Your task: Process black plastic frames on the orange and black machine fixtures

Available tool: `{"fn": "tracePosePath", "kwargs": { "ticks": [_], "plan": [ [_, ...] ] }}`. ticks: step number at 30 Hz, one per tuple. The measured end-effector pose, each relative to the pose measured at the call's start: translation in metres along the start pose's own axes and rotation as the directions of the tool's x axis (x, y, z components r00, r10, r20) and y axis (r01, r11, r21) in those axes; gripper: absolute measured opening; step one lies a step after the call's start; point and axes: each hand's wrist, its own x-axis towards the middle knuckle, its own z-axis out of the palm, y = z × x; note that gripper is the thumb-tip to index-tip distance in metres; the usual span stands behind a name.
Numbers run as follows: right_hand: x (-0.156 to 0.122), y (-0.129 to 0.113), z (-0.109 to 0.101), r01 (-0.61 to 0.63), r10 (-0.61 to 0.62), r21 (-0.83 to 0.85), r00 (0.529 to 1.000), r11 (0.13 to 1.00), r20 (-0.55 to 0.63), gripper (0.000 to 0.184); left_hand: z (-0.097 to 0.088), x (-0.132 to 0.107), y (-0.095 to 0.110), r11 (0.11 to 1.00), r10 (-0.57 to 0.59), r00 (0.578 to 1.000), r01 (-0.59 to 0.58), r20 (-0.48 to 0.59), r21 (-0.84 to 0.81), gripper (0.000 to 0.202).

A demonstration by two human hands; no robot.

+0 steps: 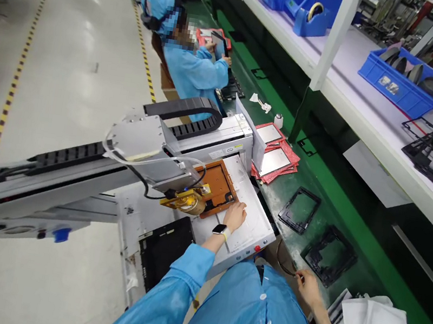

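While a long grey gantry (74, 180) reaches in from the left, a black flat panel (165, 252) lies below it, on the near left of the white machine bed (249, 227); a brass-coloured cylinder (193, 203) hangs from the gantry beside the near left part of a brown tray (213, 181), which lies on the bed with its long axis running from far to near, the near end swung slightly right; dark shapes show inside that near end, too small to make out. The left hand (234, 217), with a watch (219, 229) at its wrist, is at the tray's near right corner; its fingers are bent and close together, though I cannot tell whether they pinch anything; from them the tray extends to the far left. Farther right, past a red button (257, 249), the right hand (309, 288) is well apart from the tray, so the left is clearly nearer; its fingers are curled beside a thin dark cord (281, 262), and whether they grip it I cannot tell; two black frames (281, 216) lie beyond on the green tabletop (277, 193).
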Motion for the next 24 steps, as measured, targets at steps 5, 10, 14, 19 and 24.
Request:
{"fn": "tracePosePath", "kwargs": {
  "ticks": [5,10,14,19,24],
  "plan": [
    [-0.014,-0.006,0.004,-0.077,0.077,0.029,0.997,0.997,0.005,0.034,0.003,0.01,-0.017,0.996,0.006,0.999,-0.002,-0.043,0.084,0.035],
    [-0.018,-0.016,0.005,-0.102,0.102,0.053,0.995,0.993,-0.009,0.034,0.012,0.006,-0.02,0.987,0.074,0.993,-0.061,-0.089,0.149,0.045],
    [-0.009,-0.034,0.008,-0.05,0.052,0.076,0.998,0.996,-0.031,0.033,0.022,-0.003,-0.018,0.974,0.156,0.986,-0.143,-0.059,0.177,0.042],
    [0.025,-0.082,0.01,0.039,-0.039,0.007,0.997,0.999,-0.06,0.029,0.029,-0.014,-0.002,0.941,0.271,0.962,-0.27,0.024,0.205,0.035],
    [0.071,-0.147,0.025,0.259,-0.264,-0.152,0.965,0.954,-0.009,0.029,0.014,-0.031,0.023,0.918,0.309,0.95,-0.312,0.052,0.245,0.047]
  ]
}}
